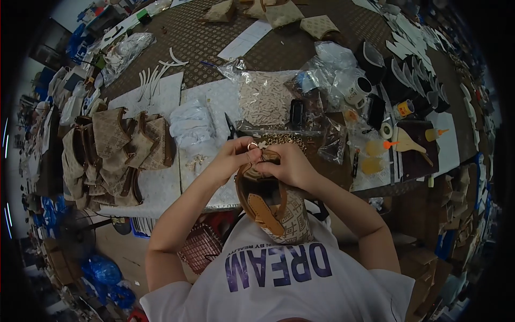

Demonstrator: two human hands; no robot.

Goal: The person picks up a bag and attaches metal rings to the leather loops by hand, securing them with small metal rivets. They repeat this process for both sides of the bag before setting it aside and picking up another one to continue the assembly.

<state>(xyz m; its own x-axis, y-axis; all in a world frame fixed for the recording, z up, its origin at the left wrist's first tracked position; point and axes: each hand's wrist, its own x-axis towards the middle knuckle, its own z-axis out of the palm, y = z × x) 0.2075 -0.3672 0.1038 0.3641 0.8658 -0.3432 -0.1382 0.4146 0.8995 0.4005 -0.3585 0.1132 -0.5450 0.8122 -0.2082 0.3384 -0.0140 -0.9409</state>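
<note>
A beige patterned handbag (296,214) with tan leather trim rests tilted against my chest, its dark opening turned up. My right hand (290,166) is closed on its upper rim. At the same end of the bag, the fingers of my left hand (237,158) pinch a small gold metal ring (252,145). Whether the ring is joined to the bag is hidden by my fingers. Just beyond my hands lie loose small gold metal fittings (287,140) on the table. Black-handled pliers or scissors (230,126) lie beyond my left hand.
Several similar patterned bags (110,134) are heaped at the left. A bag of small pale pieces (264,96) lies ahead. At the right are a white mug (358,91), a bottle with an orange nozzle (375,145) and a tin (403,109). The table's front edge crosses before me.
</note>
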